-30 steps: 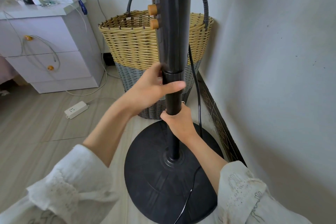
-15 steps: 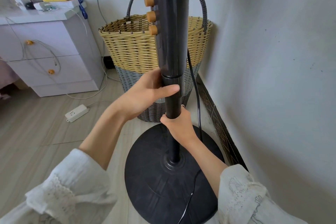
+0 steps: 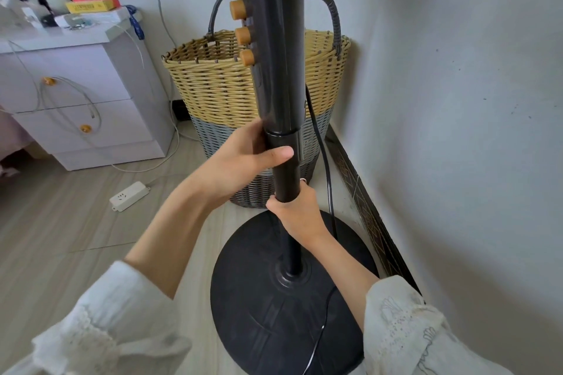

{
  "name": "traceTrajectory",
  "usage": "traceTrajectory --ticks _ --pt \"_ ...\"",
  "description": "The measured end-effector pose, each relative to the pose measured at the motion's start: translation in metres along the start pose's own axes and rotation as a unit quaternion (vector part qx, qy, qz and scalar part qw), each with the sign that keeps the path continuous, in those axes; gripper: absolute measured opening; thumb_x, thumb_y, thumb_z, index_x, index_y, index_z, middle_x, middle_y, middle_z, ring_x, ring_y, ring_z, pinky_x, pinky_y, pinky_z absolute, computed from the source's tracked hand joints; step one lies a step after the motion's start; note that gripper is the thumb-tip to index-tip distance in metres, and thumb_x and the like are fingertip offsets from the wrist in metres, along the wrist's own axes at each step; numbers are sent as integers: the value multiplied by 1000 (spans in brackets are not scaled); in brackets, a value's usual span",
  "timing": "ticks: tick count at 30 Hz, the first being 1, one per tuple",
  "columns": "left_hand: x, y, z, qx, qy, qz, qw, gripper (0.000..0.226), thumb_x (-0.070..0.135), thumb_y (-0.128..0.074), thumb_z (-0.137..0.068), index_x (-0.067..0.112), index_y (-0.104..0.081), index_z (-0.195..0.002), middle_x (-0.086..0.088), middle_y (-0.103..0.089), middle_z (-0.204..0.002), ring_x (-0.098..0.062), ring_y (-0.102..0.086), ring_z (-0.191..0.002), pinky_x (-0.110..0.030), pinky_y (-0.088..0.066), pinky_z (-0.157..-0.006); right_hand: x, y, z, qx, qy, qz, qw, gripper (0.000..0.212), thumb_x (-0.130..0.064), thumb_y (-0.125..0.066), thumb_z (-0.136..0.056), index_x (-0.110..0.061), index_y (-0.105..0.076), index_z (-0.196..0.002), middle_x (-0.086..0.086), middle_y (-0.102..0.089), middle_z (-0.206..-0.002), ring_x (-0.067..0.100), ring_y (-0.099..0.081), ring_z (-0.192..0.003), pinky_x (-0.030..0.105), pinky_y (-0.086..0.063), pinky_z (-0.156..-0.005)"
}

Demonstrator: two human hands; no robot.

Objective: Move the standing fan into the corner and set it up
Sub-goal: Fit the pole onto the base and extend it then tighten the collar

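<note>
The black standing fan's pole (image 3: 278,70) rises upright from its round black base (image 3: 262,307), which rests on the floor beside the right wall. Several orange knobs (image 3: 240,14) line the left side of the thick upper column. My left hand (image 3: 243,158) wraps around the joint where the thick column meets the thinner pole. Just below it, my right hand (image 3: 297,210) grips the thin pole. The fan's black power cord (image 3: 323,155) hangs behind the pole and trails across the base. The fan head is out of view above.
A yellow and grey wicker basket (image 3: 213,91) stands in the corner right behind the fan. A white bedside cabinet (image 3: 82,100) with books and plush toys is at left. A white power strip (image 3: 129,195) lies on the wooden floor. A dark skirting board (image 3: 365,207) runs along the wall.
The thick upper column with the knobs has slid slightly lower on the pole. Both hands keep their grip in nearly the same places.
</note>
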State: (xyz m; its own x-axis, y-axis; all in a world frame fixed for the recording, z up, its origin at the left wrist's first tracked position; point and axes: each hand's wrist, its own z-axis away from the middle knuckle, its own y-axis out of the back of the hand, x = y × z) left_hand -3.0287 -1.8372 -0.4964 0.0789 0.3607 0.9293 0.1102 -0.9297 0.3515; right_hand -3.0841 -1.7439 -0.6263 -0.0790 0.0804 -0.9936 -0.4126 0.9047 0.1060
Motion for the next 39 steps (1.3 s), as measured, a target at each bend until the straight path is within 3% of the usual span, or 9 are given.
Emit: traceTrajectory --ticks 4,7,9,13,16,21,27,35,39 --pt "0 -18 -3 156 -18 -58 986 45 26 -76 -72 19 -47 -105 11 -60 -97 -3 -60 -91 -14 -47 -75 -2 -1 0 6 -3 -15 1000 23 -9 -70 -71 -9 -56 -90 2 -57 -74 14 -56 -68 25 -50 -62" --pt "0 -40 -7 297 -36 -184 936 55 42 -75 -68 17 -39 -102 0 -59 -103 -19 -58 -97 -32 -50 -85 -4 -1 0 13 -9 -29 999 25 -6 -71 -70 -2 -58 -90 17 -65 -83 25 -60 -71 34 -52 -63" --pt "4 -33 -10 258 -44 -202 944 50 41 -73 -71 15 -47 -104 -3 -59 -105 -19 -56 -100 -33 -48 -86 -4 0 1 6 -12 -28 1000 20 -7 -70 -70 -7 -57 -85 10 -61 -75 22 -58 -65 31 -49 -58" --pt "9 3 1 -29 -18 -45 998 28 14 -64 -83 21 -57 -110 6 -65 -107 0 -61 -99 -12 -49 -83 -2 1 2 -1 -6 -3 1000 19 -10 -69 -72 -15 -56 -84 -4 -54 -69 10 -53 -64 26 -51 -62" --pt "5 5 7 18 -25 -15 999 33 7 -63 -83 18 -54 -113 7 -65 -107 -4 -62 -102 -21 -50 -88 -2 0 2 6 -2 2 1000 20 -10 -69 -72 -9 -57 -88 -4 -53 -67 10 -53 -63 26 -51 -62" --pt "7 -33 4 270 -32 -145 951 57 42 -80 -63 22 -38 -96 15 -53 -89 -15 -56 -93 -44 -44 -93 -2 -1 0 11 -3 -19 1000 26 -8 -70 -71 -4 -58 -93 12 -65 -83 25 -61 -73 31 -53 -64" --pt "6 2 5 15 -20 -54 998 33 15 -63 -85 26 -52 -114 7 -62 -113 -2 -57 -106 -14 -48 -86 -1 0 1 2 1 -11 1000 21 -10 -70 -72 -20 -53 -81 -4 -53 -69 10 -54 -64 18 -47 -56" --pt "1 -24 0 249 -37 -105 962 57 36 -82 -61 22 -42 -99 9 -56 -96 -6 -56 -91 -23 -46 -81 -2 0 1 6 17 -18 1000 23 -9 -70 -72 -23 -52 -78 -3 -54 -70 10 -54 -63 15 -45 -54" --pt "4 -7 3 49 -21 -75 996 35 20 -66 -82 22 -50 -113 5 -59 -116 -5 -55 -108 -22 -44 -94 0 0 0 1 6 -16 1000 20 -10 -70 -72 -18 -53 -82 -4 -53 -68 11 -53 -63 18 -46 -55"
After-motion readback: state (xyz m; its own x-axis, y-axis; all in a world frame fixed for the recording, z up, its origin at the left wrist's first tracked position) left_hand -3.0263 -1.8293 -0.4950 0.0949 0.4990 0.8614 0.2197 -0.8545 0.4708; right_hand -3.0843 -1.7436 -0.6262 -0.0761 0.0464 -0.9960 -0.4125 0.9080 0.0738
